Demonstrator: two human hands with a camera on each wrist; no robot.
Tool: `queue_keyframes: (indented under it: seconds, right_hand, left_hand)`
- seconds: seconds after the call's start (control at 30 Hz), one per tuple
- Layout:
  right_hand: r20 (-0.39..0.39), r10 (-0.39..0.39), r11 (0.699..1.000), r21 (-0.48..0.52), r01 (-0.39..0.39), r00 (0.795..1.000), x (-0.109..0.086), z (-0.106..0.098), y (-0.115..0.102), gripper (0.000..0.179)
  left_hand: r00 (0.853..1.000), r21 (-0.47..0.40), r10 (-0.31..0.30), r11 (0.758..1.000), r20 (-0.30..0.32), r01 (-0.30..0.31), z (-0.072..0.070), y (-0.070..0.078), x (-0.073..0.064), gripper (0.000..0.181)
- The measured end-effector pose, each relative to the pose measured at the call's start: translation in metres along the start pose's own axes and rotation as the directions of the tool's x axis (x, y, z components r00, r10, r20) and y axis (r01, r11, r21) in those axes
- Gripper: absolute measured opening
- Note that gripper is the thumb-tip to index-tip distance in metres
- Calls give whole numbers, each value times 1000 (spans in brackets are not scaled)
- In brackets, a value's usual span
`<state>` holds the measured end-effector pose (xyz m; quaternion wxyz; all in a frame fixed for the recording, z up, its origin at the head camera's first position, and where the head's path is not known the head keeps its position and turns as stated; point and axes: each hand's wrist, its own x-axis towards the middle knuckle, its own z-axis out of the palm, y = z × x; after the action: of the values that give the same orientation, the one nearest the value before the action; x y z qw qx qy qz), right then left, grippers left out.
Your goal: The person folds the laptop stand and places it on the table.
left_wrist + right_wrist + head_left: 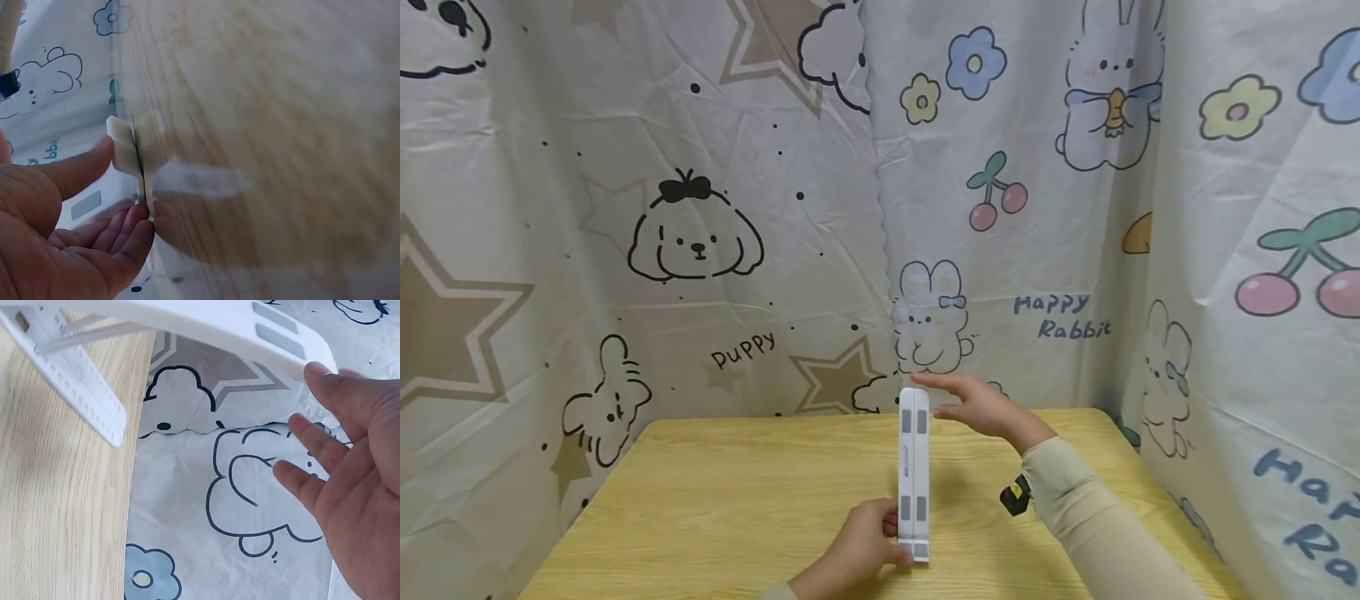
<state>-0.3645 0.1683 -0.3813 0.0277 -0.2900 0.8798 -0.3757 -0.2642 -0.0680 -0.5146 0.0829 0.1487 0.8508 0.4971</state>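
Observation:
A white folding laptop stand (914,467) stands narrow and tilted up on the table, its two bars side by side with grey pads on them. At its low front end my left hand (867,537) pinches it; in the left wrist view the thumb lies on the white lip (125,145) and the fingers curl in beneath it. By the raised end is my right hand (981,406), fingers extended and spread around the tip. In the right wrist view the thumb (319,370) overlaps the stand's end; whether it touches cannot be told. A slotted leg (81,387) reaches down to the table.
The yellow wood-grain table (737,500) lies under both hands. Behind it and at the sides hangs a printed curtain (820,250) with puppies, rabbits and cherries. A black wrist device (1017,496) sits at the right sleeve.

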Motion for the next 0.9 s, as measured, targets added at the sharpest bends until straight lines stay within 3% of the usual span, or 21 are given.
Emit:
queue_keyframes:
  seconds: [0.27, 0.53, 0.67, 0.9]
  right_hand:
    - [-7, -44, 998, -48, 44, 999, 4, 3, 7, 53]
    - [-63, -70, 982, -179, 58, 996, -5, -9, 2, 49]
    - [-94, -72, 977, -206, 51, 993, -14, -14, 2, 48]
    - [-118, -77, 970, -239, 47, 990, -30, -21, 10, 47]
  left_hand:
    - [999, 40, 39, 998, 24, -40, 1, 0, 2, 47]
    - [987, 113, 103, 987, 120, -116, -7, -2, 11, 39]
    - [971, 145, 126, 977, 202, -157, -15, -6, 21, 41]
    - [931, 151, 126, 971, 344, -187, -25, -9, 39, 55]
